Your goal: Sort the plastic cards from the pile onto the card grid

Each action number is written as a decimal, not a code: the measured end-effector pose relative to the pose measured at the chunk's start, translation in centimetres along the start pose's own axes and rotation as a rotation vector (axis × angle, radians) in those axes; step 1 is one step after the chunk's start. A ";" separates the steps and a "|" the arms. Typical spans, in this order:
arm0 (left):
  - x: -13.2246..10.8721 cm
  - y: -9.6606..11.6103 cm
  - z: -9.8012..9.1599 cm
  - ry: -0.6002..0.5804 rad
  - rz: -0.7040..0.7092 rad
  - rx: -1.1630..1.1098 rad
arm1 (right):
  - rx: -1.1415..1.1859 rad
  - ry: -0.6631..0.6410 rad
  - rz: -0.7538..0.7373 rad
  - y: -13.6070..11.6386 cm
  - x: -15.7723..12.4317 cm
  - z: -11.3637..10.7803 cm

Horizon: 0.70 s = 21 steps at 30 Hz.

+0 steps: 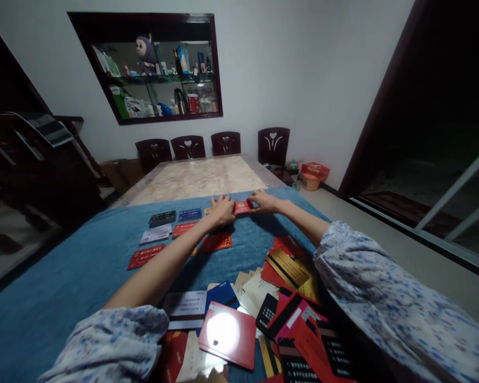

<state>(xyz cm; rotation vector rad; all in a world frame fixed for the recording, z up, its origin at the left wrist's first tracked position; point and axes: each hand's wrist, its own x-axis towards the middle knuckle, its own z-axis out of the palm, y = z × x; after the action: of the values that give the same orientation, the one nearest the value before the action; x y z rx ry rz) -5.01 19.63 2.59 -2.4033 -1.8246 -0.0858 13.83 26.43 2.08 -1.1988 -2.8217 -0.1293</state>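
Note:
A small red card (242, 207) lies at the far side of the blue cloth (83, 260), with a hand at each end of it. My right hand (263, 202) pinches its right edge between thumb and fingers. At the card's left edge, the curled fingers of my left hand (222, 211) grip it, partly covering a yellow card (207, 211) beside it. Left of my hands, several cards lie in rows, among them a blue card (190, 214), a dark card (162, 218), a white card (155, 234) and a red card (146, 256). My left forearm hides part of the rows.
Nearest me is a loose heap of overlapping cards, with a shiny pink-red card (228, 335) on top and a gold card (288, 268) to the right. Beyond the cloth, the marble tabletop (201, 175) stretches towards dark wooden chairs (188, 147) along the wall.

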 end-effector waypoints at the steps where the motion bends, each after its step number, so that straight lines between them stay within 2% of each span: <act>1: 0.3 0.0 0.0 -0.007 -0.007 0.004 | -0.004 -0.011 0.011 0.2 0.3 0.1; 8: 2.0 -0.2 0.4 -0.069 -0.061 -0.007 | -0.023 -0.081 0.028 0.9 2.2 0.6; 16: 3.4 -0.5 0.9 -0.134 -0.044 -0.006 | -0.020 -0.145 0.015 0.8 3.3 0.9; 21: 4.0 -0.6 1.0 -0.170 -0.052 0.017 | -0.020 -0.174 0.063 1.0 4.0 1.3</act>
<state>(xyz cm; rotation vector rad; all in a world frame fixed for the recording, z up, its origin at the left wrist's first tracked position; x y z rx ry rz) -4.48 23.74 2.10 -2.4186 -1.9495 0.1330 11.71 30.11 1.24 -1.3654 -2.9313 -0.0522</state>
